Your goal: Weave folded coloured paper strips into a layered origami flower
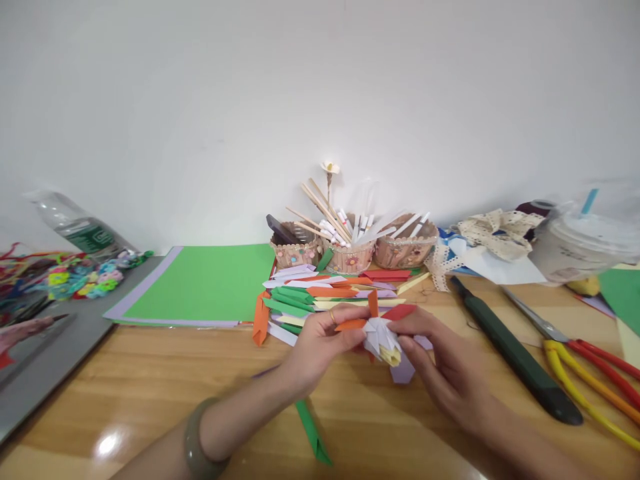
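Observation:
Between both hands is a folded-paper flower (pixel 379 337), with a white middle, a pale yellow tip, and orange, red and purple pieces sticking out. My left hand (pixel 320 340) pinches its left side, the thumb by the white folds. My right hand (pixel 447 357) grips the opposite side with thumb and fingers, close to a red piece. Some of the flower is hidden by the fingers. Just behind it lies a pile of folded paper strips (pixel 290 297) in green, orange, white and purple. A lone green paper strip (pixel 313 430) rests on the table below my left forearm.
Three decorated baskets (pixel 350 259) with sticks and pens stand against the wall. Green paper sheets (pixel 200 287) lie at left. A green-handled cutter (pixel 520 360), scissors (pixel 560 337) and a lidded cup (pixel 580 243) are right. Another person's hand (pixel 27 333) shows at far left.

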Available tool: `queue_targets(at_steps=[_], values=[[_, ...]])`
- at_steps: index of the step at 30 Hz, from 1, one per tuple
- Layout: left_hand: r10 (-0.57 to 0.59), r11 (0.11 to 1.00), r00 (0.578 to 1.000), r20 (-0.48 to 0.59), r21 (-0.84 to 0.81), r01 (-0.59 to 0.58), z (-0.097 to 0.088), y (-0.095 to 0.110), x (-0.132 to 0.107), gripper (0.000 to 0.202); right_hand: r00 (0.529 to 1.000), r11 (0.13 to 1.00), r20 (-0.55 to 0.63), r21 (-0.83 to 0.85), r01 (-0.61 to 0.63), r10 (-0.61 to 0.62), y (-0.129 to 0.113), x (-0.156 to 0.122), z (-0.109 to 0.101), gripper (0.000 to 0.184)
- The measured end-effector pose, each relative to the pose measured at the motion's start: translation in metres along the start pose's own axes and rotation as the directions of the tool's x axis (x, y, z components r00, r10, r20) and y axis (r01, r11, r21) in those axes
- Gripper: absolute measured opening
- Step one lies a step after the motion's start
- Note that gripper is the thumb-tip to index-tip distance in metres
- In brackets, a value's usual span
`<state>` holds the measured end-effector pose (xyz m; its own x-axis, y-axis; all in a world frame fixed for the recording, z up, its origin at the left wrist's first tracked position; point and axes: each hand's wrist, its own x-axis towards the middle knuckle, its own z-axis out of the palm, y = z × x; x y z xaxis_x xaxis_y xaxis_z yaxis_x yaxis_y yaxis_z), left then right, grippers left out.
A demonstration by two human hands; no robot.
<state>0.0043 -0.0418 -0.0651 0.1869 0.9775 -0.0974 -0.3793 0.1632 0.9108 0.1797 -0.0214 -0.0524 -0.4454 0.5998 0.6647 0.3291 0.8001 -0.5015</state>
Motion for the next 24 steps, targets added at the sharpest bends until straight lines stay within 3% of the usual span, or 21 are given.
queue_targets(at_steps=[5,10,16,24], values=[[-0.006,0.997,1.0,-0.004,0.077,0.006,0.001,0.003,0.001,0.033,0.993,0.993,0.028,-0.02,0.118,-0.117,-0.002,0.002,-0.003,0.015],[0.181,0.92,0.98,0.087,0.336,-0.2,-0.002,0.009,0.0,0.026,0.977,0.958,-0.174,-0.278,0.068,-0.12,0.0,0.005,-0.009,0.021],[0.341,0.732,0.912,0.228,0.544,-0.41,-0.003,0.014,-0.001,0.025,0.977,0.957,0.009,-0.201,0.209,-0.211,0.001,0.011,-0.011,0.029],[0.433,0.609,0.865,0.252,0.626,-0.487,0.002,0.015,-0.006,0.028,0.968,0.952,-0.035,-0.196,0.237,-0.248,0.002,0.009,-0.008,0.022]])
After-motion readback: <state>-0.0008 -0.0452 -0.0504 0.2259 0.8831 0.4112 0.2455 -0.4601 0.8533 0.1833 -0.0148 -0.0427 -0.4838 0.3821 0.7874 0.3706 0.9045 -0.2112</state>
